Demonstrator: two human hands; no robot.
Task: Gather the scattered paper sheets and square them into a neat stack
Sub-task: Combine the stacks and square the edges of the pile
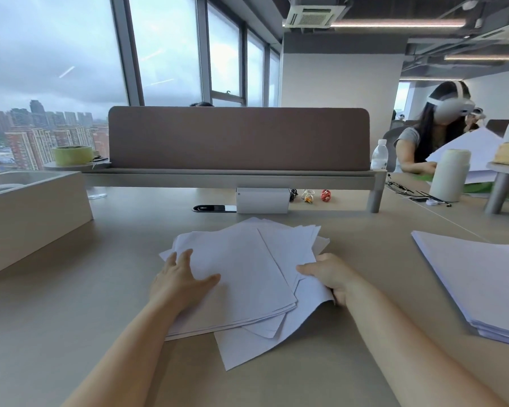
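A loose pile of white paper sheets point(247, 268) lies fanned and askew on the beige desk point(86, 304) in front of me. Corners stick out at the far side and at the near right. My left hand point(180, 280) rests flat on the pile's left edge, fingers spread. At the pile's right edge my right hand point(329, 274) pinches several sheets, thumb on top and fingers underneath. One sheet juts out toward me below the pile.
A second, tidier paper stack point(479, 277) lies at the right. A cardboard box point(27, 212) stands at the left. Behind the pile are a white box point(262, 200), a brown divider screen point(238, 136), a water bottle point(379, 155) and a white flask point(450, 174). Another person point(435, 133) sits at the far right.
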